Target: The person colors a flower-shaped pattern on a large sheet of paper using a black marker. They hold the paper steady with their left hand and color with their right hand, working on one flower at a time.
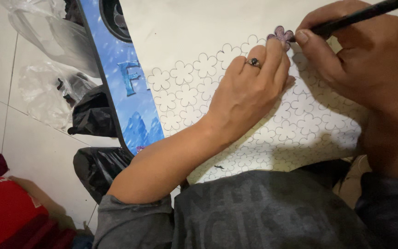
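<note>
A white sheet (194, 27) covered with many outlined flower shapes lies on a board in front of me. My left hand (249, 90), wearing a ring, presses flat on the sheet and its fingertips hold down a small purple flower template (280, 34). My right hand (365, 55) grips a black pen (360, 16) with its tip at the right edge of the purple flower. The pen's very tip is hidden behind my thumb.
A blue board edge with a wintry picture (132, 97) runs along the sheet's left side. Clear plastic bags (47, 32) and black plastic bags (93, 115) lie on the white tiled floor (33, 147). A red cloth item (5, 207) sits at the lower left.
</note>
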